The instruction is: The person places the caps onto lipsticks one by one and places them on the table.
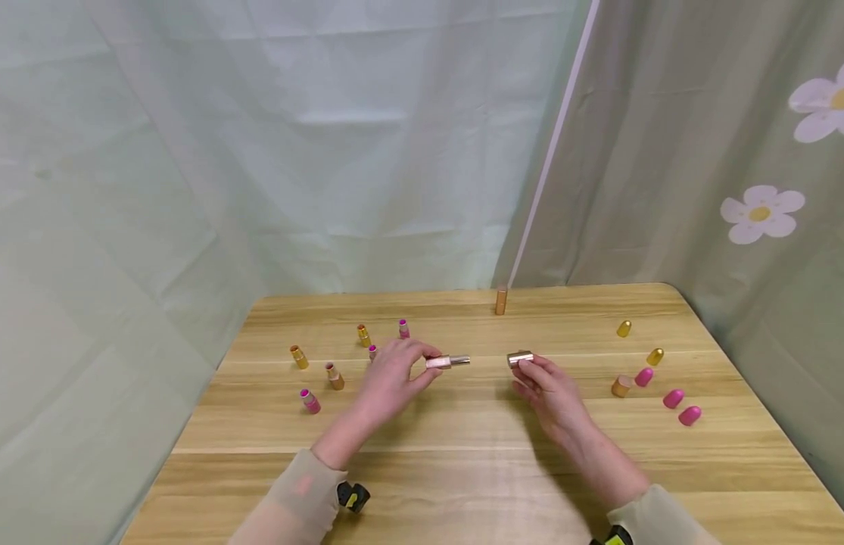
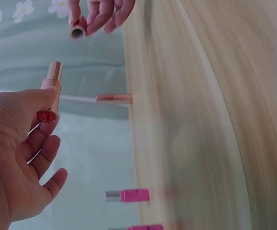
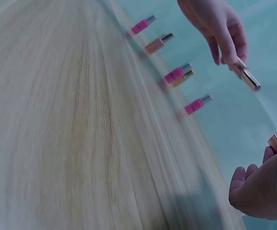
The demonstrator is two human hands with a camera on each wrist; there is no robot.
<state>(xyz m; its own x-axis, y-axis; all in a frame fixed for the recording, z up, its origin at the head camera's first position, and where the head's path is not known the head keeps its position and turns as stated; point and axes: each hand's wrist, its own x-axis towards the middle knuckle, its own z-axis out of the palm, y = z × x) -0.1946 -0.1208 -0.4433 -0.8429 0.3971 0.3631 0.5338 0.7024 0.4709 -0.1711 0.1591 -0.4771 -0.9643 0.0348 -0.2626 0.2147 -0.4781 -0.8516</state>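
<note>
Above the middle of the table, my left hand [image 1: 394,375] pinches an uncapped rose-gold lipstick tube [image 1: 438,363] between thumb and fingers. Its narrower metal end points toward my right hand [image 1: 554,393], and its red underside [image 2: 46,116] faces the left wrist camera. The right hand holds a rose-gold lipstick cap [image 1: 520,359], its dark hollow mouth [image 2: 77,32] visible in the left wrist view. Tube and cap are apart, with a gap between them. Left of the hands stand pink lipstick tubes [image 1: 309,402], gold ones [image 1: 298,357] and a rose-gold one [image 1: 334,377], all uncapped.
A closed rose-gold lipstick [image 1: 501,300] stands upright near the table's back edge. Along the right side are gold caps [image 1: 656,356], pink caps [image 1: 674,398] and a rose-gold cap [image 1: 622,386]. A pale curtain [image 1: 394,151] hangs behind the wooden table [image 1: 476,484].
</note>
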